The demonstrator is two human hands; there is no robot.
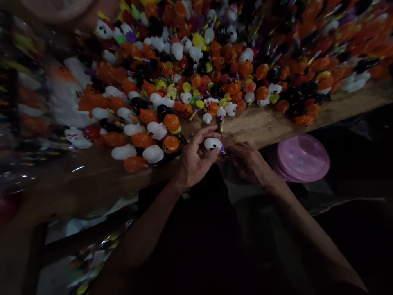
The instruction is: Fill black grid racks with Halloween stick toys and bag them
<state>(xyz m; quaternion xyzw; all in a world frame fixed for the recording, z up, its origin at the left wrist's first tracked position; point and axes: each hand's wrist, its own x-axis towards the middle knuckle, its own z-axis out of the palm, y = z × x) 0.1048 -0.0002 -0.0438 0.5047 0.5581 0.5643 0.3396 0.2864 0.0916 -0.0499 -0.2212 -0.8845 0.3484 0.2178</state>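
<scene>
My left hand [194, 157] is closed round a white plastic ghost figure [212, 144] with black eyes, held at the table's front edge. A small purple part [222, 150] shows at the figure's right end. Just beside that end, my right hand [245, 159] has its fingers drawn together. Whatever lies between those fingers is too dark and small to make out. Close beyond my hands, a small white head on a striped stick [221, 119] lies on the wood.
Orange pumpkin, white ghost and black figures [184, 78] crowd the wooden table [260, 127]. Near its left front are rows of white and orange figures [143, 140]. A pink round container [302, 159] stands below the edge at right. Clear plastic bags [66, 94] lie at left.
</scene>
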